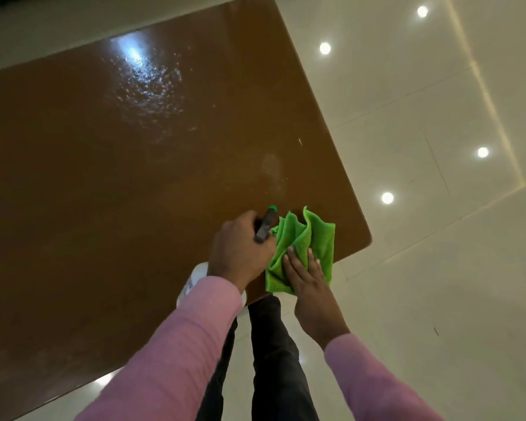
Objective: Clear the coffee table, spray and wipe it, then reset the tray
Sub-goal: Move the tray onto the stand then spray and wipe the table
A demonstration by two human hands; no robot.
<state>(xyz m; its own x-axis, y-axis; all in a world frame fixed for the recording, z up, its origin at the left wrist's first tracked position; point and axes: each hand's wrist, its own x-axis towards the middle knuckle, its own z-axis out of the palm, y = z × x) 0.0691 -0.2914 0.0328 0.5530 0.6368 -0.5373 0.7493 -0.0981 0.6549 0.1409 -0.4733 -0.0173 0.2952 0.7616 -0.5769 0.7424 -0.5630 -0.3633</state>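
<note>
Both hands work at the desk corner: left hand grips the spray bottle, right hand lies flat, fingers open, on the green cloth. Pushed outward, the cloth could slide off the nearby edge.

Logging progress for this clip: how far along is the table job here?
Cleared: the table top shows only the cloth. Sprayed: wet droplets glisten far across it. In hand: left hand grips the spray bottle, right hand lies flat on the green cloth at the near corner. Left: most wiping, and resetting the tray, which is not in view.
</note>
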